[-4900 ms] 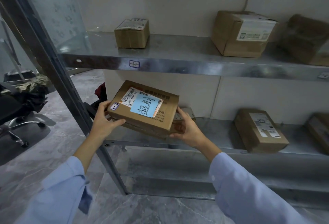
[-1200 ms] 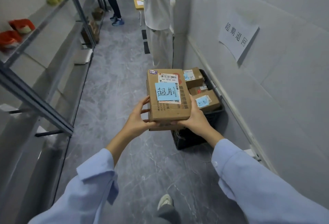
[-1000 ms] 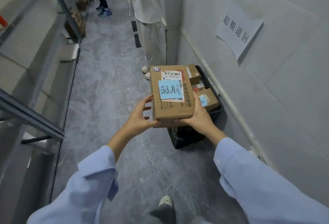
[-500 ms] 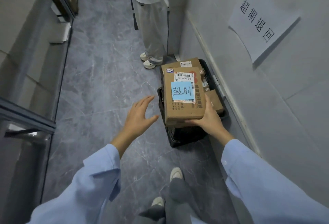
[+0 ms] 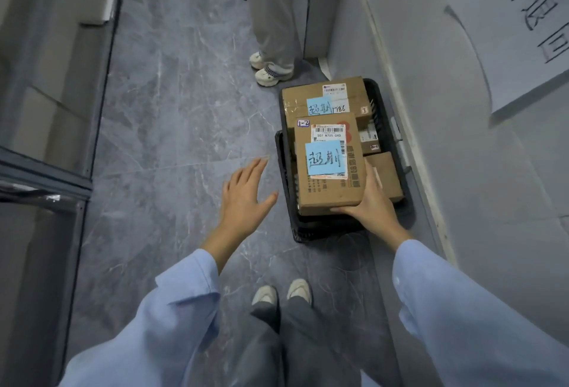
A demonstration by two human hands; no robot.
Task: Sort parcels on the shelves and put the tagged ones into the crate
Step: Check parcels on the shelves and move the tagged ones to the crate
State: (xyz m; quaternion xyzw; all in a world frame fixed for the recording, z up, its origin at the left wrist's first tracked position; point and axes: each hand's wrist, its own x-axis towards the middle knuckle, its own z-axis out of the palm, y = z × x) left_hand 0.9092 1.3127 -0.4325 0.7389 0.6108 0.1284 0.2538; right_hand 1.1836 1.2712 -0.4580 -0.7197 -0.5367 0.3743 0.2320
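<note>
A flat brown parcel (image 5: 323,189) with a blue handwritten tag and a barcode label is held over a black crate (image 5: 311,231) on the floor by the right wall. My right hand (image 5: 369,206) grips its near right corner from below. My left hand (image 5: 246,194) hovers to the left of the crate, fingers spread, holding nothing. Inside the crate lie other parcels: a larger tagged box (image 5: 323,95) at the far end and smaller boxes (image 5: 385,177) along the right side.
Another person's legs and white shoes (image 5: 271,71) stand just beyond the crate. Metal shelving (image 5: 46,177) runs along the left. A paper sign (image 5: 529,26) hangs on the right wall. My own feet (image 5: 283,294) stand on the grey marbled floor.
I have turned from the shelf and walked to the crate. My left hand let go of the parcel; my right hand alone has lowered it over the crate.
</note>
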